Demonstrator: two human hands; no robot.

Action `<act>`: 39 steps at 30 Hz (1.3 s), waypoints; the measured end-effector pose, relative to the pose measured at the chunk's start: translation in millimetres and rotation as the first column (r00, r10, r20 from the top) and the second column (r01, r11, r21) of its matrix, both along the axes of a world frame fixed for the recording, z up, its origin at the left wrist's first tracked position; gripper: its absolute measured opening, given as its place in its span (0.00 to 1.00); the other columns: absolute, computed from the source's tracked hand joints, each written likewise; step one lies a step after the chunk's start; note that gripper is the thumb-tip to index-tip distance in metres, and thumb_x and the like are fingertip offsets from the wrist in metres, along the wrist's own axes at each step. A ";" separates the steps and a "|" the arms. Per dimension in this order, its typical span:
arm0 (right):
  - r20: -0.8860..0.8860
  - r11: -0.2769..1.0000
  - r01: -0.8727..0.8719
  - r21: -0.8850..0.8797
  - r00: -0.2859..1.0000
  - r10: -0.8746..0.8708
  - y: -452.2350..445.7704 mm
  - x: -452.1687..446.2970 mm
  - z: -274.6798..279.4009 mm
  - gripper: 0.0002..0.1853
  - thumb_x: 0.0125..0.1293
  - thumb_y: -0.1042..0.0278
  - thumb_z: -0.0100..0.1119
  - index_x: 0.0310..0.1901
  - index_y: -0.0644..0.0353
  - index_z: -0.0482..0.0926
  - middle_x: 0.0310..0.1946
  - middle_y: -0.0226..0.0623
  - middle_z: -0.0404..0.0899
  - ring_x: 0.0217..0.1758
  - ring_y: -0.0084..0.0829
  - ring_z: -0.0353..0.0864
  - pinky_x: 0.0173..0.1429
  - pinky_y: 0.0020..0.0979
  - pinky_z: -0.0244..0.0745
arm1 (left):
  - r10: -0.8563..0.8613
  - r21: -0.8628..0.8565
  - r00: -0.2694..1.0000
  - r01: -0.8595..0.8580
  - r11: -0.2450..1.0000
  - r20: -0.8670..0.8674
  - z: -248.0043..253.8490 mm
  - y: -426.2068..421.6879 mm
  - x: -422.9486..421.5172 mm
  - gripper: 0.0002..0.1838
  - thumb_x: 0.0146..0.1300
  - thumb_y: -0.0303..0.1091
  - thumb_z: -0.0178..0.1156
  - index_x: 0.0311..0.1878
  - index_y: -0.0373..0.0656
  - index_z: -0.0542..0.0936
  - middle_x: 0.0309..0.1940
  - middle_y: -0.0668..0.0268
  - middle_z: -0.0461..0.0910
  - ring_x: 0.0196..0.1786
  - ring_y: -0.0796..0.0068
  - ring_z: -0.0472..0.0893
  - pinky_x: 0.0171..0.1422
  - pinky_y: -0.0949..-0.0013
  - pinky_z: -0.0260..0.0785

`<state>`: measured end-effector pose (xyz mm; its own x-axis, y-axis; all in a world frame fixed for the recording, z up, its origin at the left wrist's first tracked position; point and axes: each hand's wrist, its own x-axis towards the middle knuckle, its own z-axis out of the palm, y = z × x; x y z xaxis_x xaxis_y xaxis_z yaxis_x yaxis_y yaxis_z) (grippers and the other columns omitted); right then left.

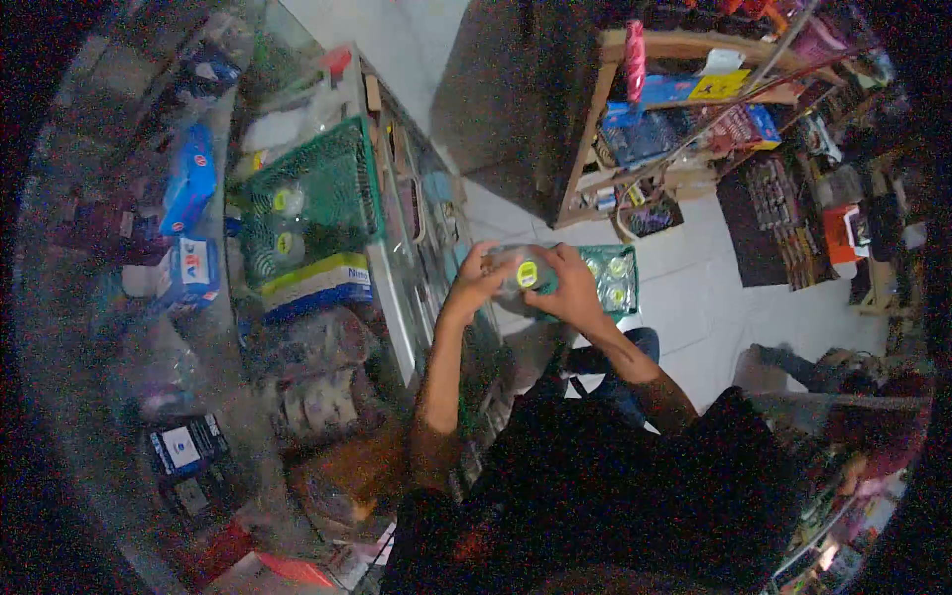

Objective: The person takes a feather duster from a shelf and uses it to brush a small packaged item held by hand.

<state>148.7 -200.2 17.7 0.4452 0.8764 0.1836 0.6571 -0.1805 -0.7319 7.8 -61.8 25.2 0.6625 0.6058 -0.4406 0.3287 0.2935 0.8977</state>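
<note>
"Clear container (527,263), centre: how is it supported?"

"Between both bare hands, raised before the torso. Left hand (478,283): forearm nearly vertical in the view, fingers clamped on the container's left side. Right hand (570,288): forearm slanting in from lower right, thumb bent near the round yellow-green label (528,278), other fingers curled on the right side."

"Its contents?"

"Cannot be told; the walls are blurred and partly covered by the fingers."

"And the other vessels?"

"Two baskets. Lower basket (634,288), green, partly hidden behind the right hand: several clear containers with green labels (619,269). Upper basket (332,164), darker green, on the left beside a yellow, white and blue box (327,283): two clear containers with yellow-green labels (286,243), lying apart from each other near its left side."
</note>
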 end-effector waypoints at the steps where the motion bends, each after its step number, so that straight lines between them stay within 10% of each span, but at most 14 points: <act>1: 0.045 0.999 -0.027 0.022 0.999 0.026 3.7 -1.6 9.9 0.39 0.40 0.56 0.74 0.59 0.53 0.75 0.41 0.45 0.72 0.47 0.48 0.74 0.51 0.42 0.71 | -0.043 -0.002 0.999 0.044 0.999 0.006 -5.8 3.2 1.4 0.29 0.61 0.52 0.65 0.56 0.41 0.74 0.44 0.66 0.79 0.45 0.78 0.78 0.43 0.72 0.69; 5: 0.183 0.987 -0.084 -0.135 0.977 0.108 13.2 1.8 40.9 0.39 0.43 0.58 0.74 0.62 0.54 0.73 0.43 0.45 0.73 0.49 0.45 0.74 0.53 0.41 0.72 | -0.059 0.032 0.990 0.055 0.998 0.131 -13.0 12.8 6.4 0.20 0.65 0.47 0.62 0.48 0.39 0.79 0.37 0.70 0.80 0.39 0.83 0.78 0.36 0.74 0.71; 9: 0.024 0.970 0.030 0.240 0.999 -0.037 27.9 26.4 26.0 0.43 0.55 0.49 0.71 0.69 0.54 0.62 0.49 0.41 0.73 0.52 0.38 0.74 0.54 0.34 0.72 | 0.049 -0.154 0.967 -0.010 0.988 0.252 -18.2 23.8 10.5 0.16 0.67 0.43 0.60 0.48 0.40 0.79 0.36 0.70 0.80 0.39 0.80 0.80 0.36 0.73 0.76; 13: -0.643 0.860 0.439 0.260 0.743 -0.185 53.5 86.6 73.2 0.43 0.63 0.40 0.60 0.72 0.52 0.54 0.51 0.39 0.72 0.48 0.30 0.73 0.51 0.32 0.71 | 0.126 -0.215 0.917 -0.045 0.976 0.379 -15.8 30.6 9.2 0.15 0.68 0.43 0.59 0.47 0.41 0.78 0.41 0.66 0.81 0.40 0.74 0.83 0.40 0.64 0.81; 17: -0.800 0.662 0.698 0.273 0.547 -0.247 74.0 134.4 121.7 0.34 0.67 0.42 0.55 0.66 0.53 0.61 0.42 0.34 0.76 0.39 0.25 0.74 0.45 0.30 0.71 | 0.225 -0.334 0.848 -0.061 0.941 0.479 -25.9 38.7 10.1 0.13 0.67 0.41 0.59 0.47 0.44 0.75 0.44 0.63 0.81 0.44 0.67 0.84 0.43 0.57 0.82; 20: -0.778 0.748 0.396 0.532 0.577 0.248 95.3 185.9 126.9 0.24 0.69 0.45 0.54 0.56 0.56 0.70 0.34 0.30 0.76 0.35 0.25 0.75 0.43 0.30 0.72 | 0.248 -0.418 0.835 -0.024 0.908 0.492 -24.0 44.0 9.6 0.11 0.65 0.38 0.59 0.47 0.45 0.74 0.45 0.63 0.81 0.45 0.63 0.84 0.42 0.55 0.82; 21: -0.851 0.794 0.356 0.493 0.389 0.354 104.8 195.4 132.9 0.17 0.71 0.50 0.53 0.47 0.55 0.75 0.31 0.29 0.76 0.32 0.24 0.74 0.40 0.29 0.72 | 0.261 -0.435 0.810 -0.008 0.900 0.526 -24.2 45.7 10.7 0.11 0.65 0.37 0.59 0.46 0.44 0.74 0.45 0.61 0.81 0.46 0.61 0.84 0.44 0.53 0.82; 23: -0.853 0.817 0.304 0.489 0.360 0.377 108.5 195.2 148.4 0.20 0.68 0.47 0.57 0.52 0.52 0.74 0.34 0.28 0.78 0.32 0.22 0.75 0.37 0.27 0.72 | 0.286 -0.470 0.765 0.025 0.882 0.577 -35.2 47.1 9.2 0.10 0.64 0.35 0.59 0.45 0.44 0.73 0.45 0.59 0.81 0.47 0.58 0.83 0.46 0.50 0.81; 25: -0.808 0.821 0.147 0.551 0.339 0.482 114.7 219.7 137.7 0.17 0.67 0.53 0.60 0.53 0.50 0.73 0.34 0.28 0.77 0.31 0.22 0.75 0.33 0.27 0.73 | 0.092 -0.171 0.739 0.031 0.985 0.667 -67.8 50.2 10.5 0.13 0.64 0.36 0.57 0.49 0.41 0.73 0.47 0.55 0.80 0.50 0.54 0.82 0.51 0.47 0.78; 27: -0.784 0.797 0.149 0.585 0.355 0.509 104.3 203.5 141.8 0.15 0.65 0.59 0.61 0.51 0.51 0.73 0.34 0.28 0.76 0.31 0.24 0.76 0.33 0.28 0.74 | 0.193 -0.499 0.719 0.240 0.832 0.668 -42.4 53.8 11.4 0.24 0.62 0.38 0.53 0.58 0.31 0.70 0.54 0.47 0.77 0.58 0.46 0.77 0.61 0.41 0.71; 34: -0.872 0.940 -0.087 0.329 0.355 0.338 14.3 78.7 101.3 0.16 0.58 0.69 0.57 0.48 0.55 0.69 0.29 0.32 0.72 0.25 0.27 0.73 0.31 0.31 0.72 | 0.280 -0.508 0.634 0.208 0.836 0.721 -7.4 39.9 3.9 0.30 0.57 0.38 0.52 0.62 0.31 0.68 0.61 0.48 0.72 0.63 0.42 0.73 0.66 0.39 0.65; 39: -0.951 0.994 -0.047 0.101 0.289 0.111 -64.8 22.8 45.6 0.13 0.69 0.53 0.54 0.38 0.55 0.71 0.21 0.25 0.67 0.17 0.19 0.62 0.20 0.23 0.56 | 0.372 -0.582 0.620 0.171 0.795 0.691 -19.9 46.3 2.3 0.26 0.63 0.44 0.49 0.61 0.40 0.71 0.58 0.55 0.75 0.61 0.47 0.75 0.62 0.36 0.67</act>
<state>171.5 -265.0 63.3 0.2634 0.9229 -0.2808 -0.5013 -0.1178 -0.8572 10.1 -15.6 5.4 0.8518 0.5170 -0.0843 -0.4331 0.7856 0.4418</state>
